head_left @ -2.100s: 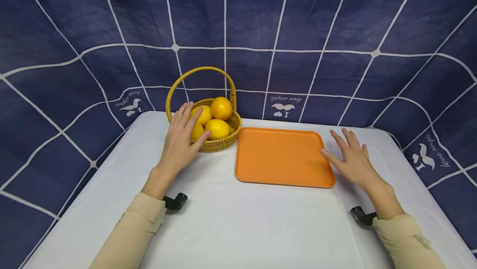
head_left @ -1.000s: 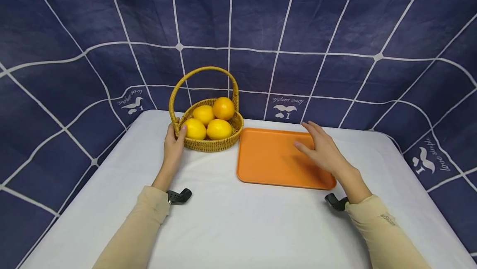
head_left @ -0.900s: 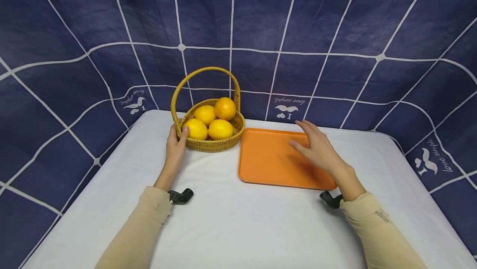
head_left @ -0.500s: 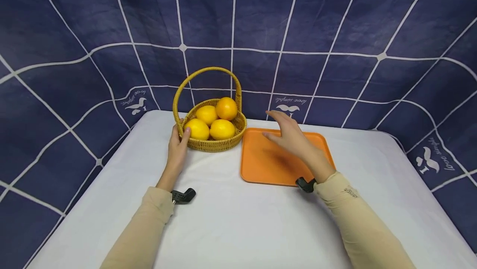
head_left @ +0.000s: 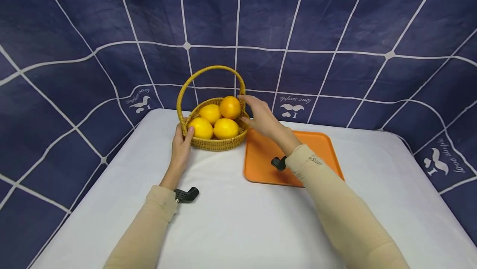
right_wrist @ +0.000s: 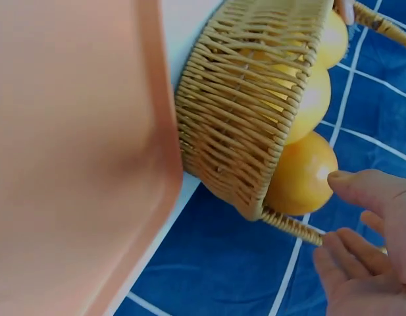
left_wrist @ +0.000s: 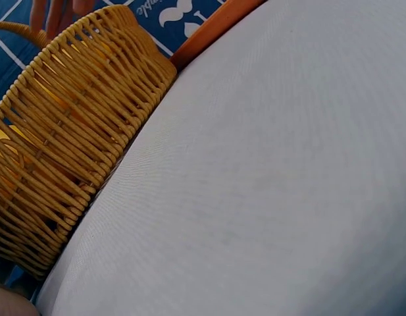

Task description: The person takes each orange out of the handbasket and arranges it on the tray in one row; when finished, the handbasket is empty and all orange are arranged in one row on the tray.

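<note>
A wicker basket (head_left: pixel 215 145) with a tall hoop handle stands at the back left of the table. In it lie three yellow lemons (head_left: pixel 225 128) and, on the right, an orange (head_left: pixel 230 107). My left hand (head_left: pixel 181 145) grips the basket's left rim, thumb inside next to a lemon. Over the right rim reaches my right hand (head_left: pixel 262 116), its fingers spread and nothing held. The right wrist view shows that thumb right at the orange (right_wrist: pixel 303 174), with the other fingers by the foot of the handle.
An orange tray (head_left: pixel 266 165) lies flat just right of the basket, partly under my right forearm. White cloth (head_left: pixel 238 219) covers the table. Behind hangs a dark blue curtain (head_left: pixel 335 20) with white lines.
My right hand has swept left from beside the tray, across it, to the basket's right rim. My left hand came down from over the fruit and took hold of the left rim.
</note>
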`<state>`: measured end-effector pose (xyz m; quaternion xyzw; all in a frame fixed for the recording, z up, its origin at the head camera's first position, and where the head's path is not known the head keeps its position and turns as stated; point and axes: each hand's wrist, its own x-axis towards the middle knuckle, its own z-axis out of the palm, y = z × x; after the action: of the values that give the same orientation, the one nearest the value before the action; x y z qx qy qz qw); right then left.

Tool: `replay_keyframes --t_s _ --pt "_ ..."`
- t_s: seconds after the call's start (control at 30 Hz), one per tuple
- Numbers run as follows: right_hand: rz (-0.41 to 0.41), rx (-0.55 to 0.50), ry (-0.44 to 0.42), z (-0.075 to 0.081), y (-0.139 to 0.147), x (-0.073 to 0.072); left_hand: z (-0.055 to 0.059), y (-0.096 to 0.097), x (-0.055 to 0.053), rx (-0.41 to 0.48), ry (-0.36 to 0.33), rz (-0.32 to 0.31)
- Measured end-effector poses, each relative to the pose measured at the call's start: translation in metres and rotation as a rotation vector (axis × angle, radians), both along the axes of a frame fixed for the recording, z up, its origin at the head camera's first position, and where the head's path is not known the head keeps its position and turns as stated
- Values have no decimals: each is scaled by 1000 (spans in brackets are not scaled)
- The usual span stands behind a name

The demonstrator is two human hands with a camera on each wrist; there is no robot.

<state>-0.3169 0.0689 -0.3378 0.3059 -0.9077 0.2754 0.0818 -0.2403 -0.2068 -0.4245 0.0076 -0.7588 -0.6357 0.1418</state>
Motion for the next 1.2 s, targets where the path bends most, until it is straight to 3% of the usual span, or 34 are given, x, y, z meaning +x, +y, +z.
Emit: replay_keyframes --t_s 0.2,0.4,0.67,0.93,1.2 --pt "36 32 -35 0 -23 -18 -1 2 0 3 13 -4" --pt "19 157 -72 -10 -37 -28 -1 4 5 -6 -7 -1" --pt "-33 396 62 -6 -54 -32 2 3 5 -11 7 8" --pt "-73 491 66 2 -63 -39 1 2 1 -21 3 11" --pt "-68 547 10 11 -65 -42 -31 -8 -22 -27 20 28"
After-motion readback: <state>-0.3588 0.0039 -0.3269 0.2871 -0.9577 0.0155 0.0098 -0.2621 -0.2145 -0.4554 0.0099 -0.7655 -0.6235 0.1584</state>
